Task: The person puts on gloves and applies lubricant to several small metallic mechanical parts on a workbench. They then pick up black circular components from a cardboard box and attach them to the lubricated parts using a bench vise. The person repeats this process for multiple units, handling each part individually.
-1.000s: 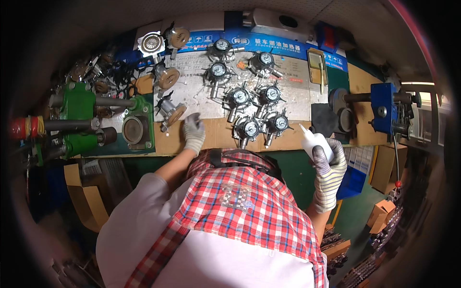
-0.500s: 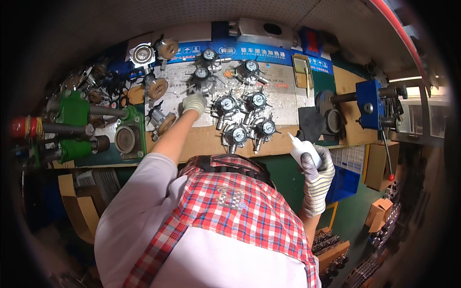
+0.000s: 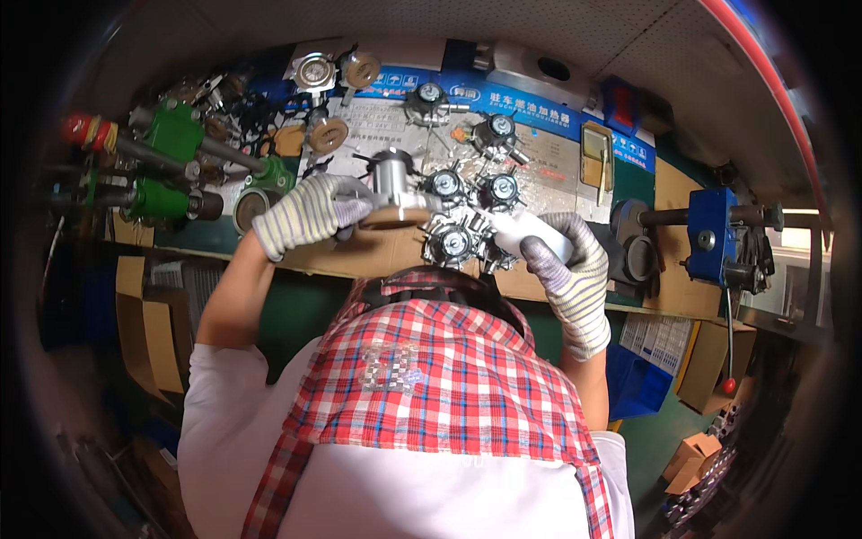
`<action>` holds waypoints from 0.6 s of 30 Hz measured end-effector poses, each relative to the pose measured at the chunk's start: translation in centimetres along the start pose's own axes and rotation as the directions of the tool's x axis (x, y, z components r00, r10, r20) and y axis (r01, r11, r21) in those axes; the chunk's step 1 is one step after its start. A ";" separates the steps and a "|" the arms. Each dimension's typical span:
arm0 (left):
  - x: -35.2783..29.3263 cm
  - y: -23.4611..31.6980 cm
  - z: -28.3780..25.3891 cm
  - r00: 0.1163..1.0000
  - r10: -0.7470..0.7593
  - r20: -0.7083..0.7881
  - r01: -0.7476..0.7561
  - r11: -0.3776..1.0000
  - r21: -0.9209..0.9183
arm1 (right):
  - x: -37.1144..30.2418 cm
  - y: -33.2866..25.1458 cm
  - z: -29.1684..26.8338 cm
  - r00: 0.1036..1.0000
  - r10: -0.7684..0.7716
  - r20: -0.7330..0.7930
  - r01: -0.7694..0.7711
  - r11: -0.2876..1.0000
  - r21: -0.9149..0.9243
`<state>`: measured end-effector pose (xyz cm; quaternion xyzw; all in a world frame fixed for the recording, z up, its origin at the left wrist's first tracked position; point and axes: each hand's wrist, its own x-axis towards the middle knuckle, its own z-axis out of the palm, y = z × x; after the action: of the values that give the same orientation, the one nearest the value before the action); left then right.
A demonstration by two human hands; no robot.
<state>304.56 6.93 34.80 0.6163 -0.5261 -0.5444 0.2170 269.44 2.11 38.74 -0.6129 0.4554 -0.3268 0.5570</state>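
L hand [image 3: 310, 216] closed on flanged metal housing [image 3: 392, 180], R hand [image 3: 576, 280] wrapped round white nozzle bottle [image 3: 523, 233], pointed left. Prob aligning step; next needs steady L, careful aim.

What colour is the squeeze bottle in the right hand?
The squeeze bottle in the right hand is white, as the head view shows.

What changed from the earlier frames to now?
Left hand picked up a metal unit and brought it toward the person. Right hand moved left, bringing the white bottle near that unit. Unchanged: bottle in right hand, green fixture, blue fixture.
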 end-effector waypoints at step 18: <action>-4.7 12.6 6.7 0.953 0.004 0.302 -0.214 0.713 0.668 | -0.3 2.6 0.5 0.916 -0.283 0.284 0.385 0.819 -0.425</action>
<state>294.03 8.63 45.38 0.5369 -0.7522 -0.3748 -0.0739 269.32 2.63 36.18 -0.8311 0.3449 -0.2329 0.3688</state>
